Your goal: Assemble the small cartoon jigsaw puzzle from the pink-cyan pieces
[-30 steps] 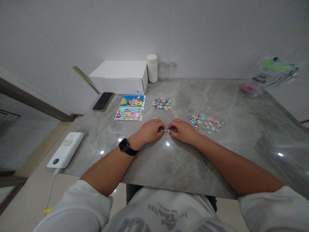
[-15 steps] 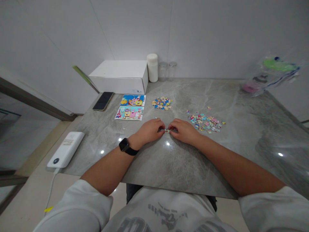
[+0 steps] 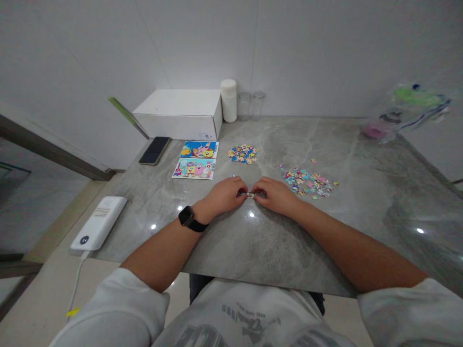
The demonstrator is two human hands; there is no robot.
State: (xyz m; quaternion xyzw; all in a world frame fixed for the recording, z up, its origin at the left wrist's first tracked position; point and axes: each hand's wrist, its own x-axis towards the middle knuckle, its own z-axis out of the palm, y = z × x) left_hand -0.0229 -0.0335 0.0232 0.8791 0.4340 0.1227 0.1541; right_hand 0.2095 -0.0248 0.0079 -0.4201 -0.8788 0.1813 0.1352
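My left hand (image 3: 228,194) and my right hand (image 3: 274,196) meet over the middle of the table, fingers pinched. Between their fingertips are small joined jigsaw puzzle pieces (image 3: 250,195), partly hidden by the fingers. A single loose piece (image 3: 233,176) shows just beyond my left hand. To the right of my right hand spreads a pile of mixed colourful pieces (image 3: 307,182). Farther back lies a pile of blue and yellow pieces (image 3: 243,153). Two cartoon picture cards, an upper blue one (image 3: 198,149) and a lower turquoise one (image 3: 194,168), lie left of that pile.
A phone (image 3: 155,150) lies left of the cards, before a white box (image 3: 181,108). Beside the box stand a white bottle (image 3: 228,101) and two clear glasses (image 3: 245,107). A cabled white power bank (image 3: 99,224) sits at the left edge, a plastic-bagged cup (image 3: 392,120) at far right.
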